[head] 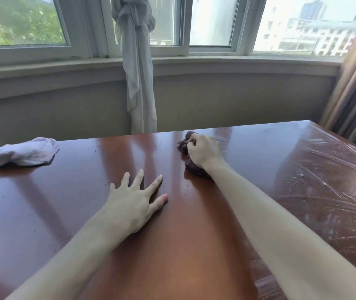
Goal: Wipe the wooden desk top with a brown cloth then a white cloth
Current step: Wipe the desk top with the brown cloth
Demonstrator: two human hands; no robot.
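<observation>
A glossy reddish-brown wooden desk top (64, 202) fills the lower half of the view. My right hand (203, 151) grips a bunched brown cloth (186, 140) near the desk's far edge, right of centre; the hand covers most of the cloth. My left hand (135, 199) rests flat on the wood at the middle, fingers spread and straight, holding nothing. A crumpled white cloth (21, 153) lies at the far left of the desk, well apart from both hands.
Dusty streaks and specks mark the right part of the desk (324, 191). Beyond the far edge hangs a knotted grey curtain (139, 83) before a window sill (216, 63). Brown drapes (354, 94) hang at the right.
</observation>
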